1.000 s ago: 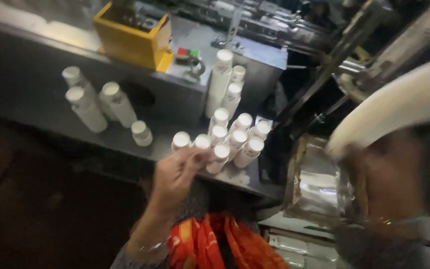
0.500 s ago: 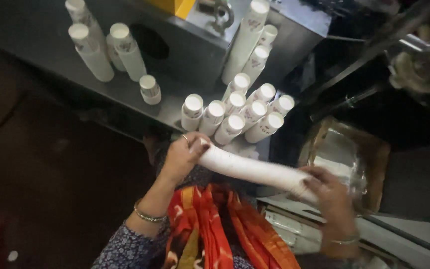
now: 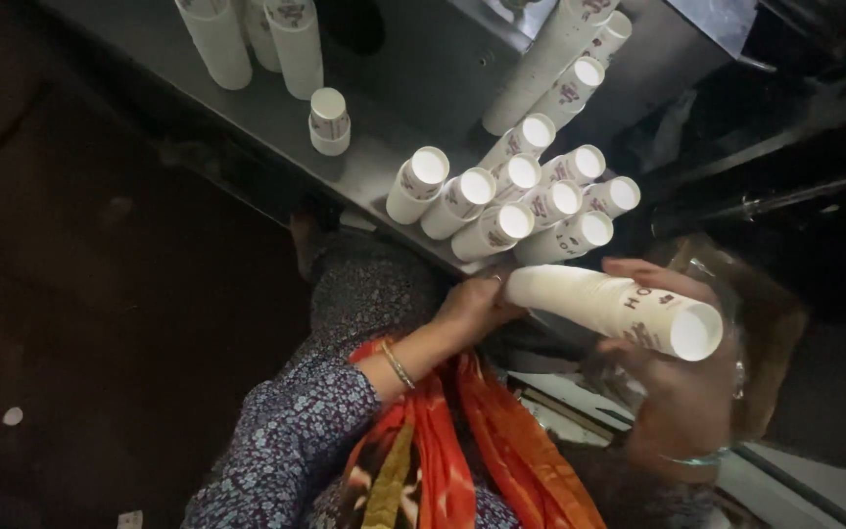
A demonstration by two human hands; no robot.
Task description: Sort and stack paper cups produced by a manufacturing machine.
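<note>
A long white stack of paper cups (image 3: 611,309) lies on its side between my two hands, its open end facing right and toward me. My left hand (image 3: 472,306) grips the closed end by the table's front edge. My right hand (image 3: 673,387) cradles the stack's open end from beneath, fingers curled around it. Just above, several more upright stacks of paper cups (image 3: 516,201) stand clustered on the grey metal table (image 3: 384,108).
A single short cup stack (image 3: 329,121) stands apart at the table's middle, with taller stacks (image 3: 252,34) at the back left. A crinkled clear plastic bag (image 3: 756,323) sits to the right. An orange-red scarf (image 3: 443,451) hangs below me; dark floor lies left.
My left hand lifted a stack from the cluster and drew it down; my right hand came in and took its other end. The stack now lies tilted with its open end nearer me.
</note>
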